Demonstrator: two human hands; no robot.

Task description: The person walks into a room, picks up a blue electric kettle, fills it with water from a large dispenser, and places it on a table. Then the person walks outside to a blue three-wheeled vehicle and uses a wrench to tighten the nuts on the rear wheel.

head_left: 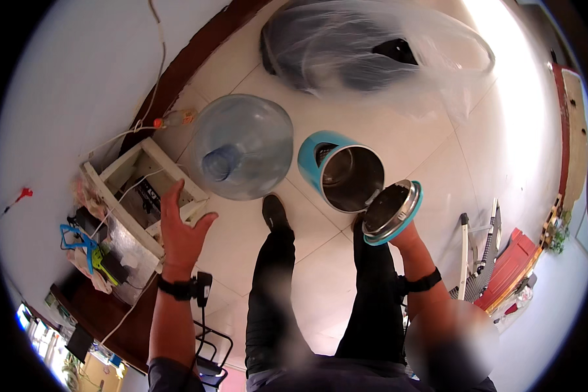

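A blue electric kettle (312, 171) is tilted with its mouth toward me, its bare metal inside showing. Its hinged lid (391, 212), edged in blue, hangs open on the near right side. My right hand (408, 239) is behind that lid, at the handle side, and holds the kettle; the lid hides its fingers. My left hand (181, 232) is raised and holds nothing, thumb and fingers apart. Just beyond it is a large clear water jug (245, 144) with its neck toward me. A dark band with a small box is on my left wrist.
A pale wooden stand (121, 219) with cables is at the left, beside a small plastic bottle (176, 118). Farther off lies a dark thing in a clear plastic bag (372, 46). A folded metal-framed item (480, 255) and a red board (513, 271) are at the right.
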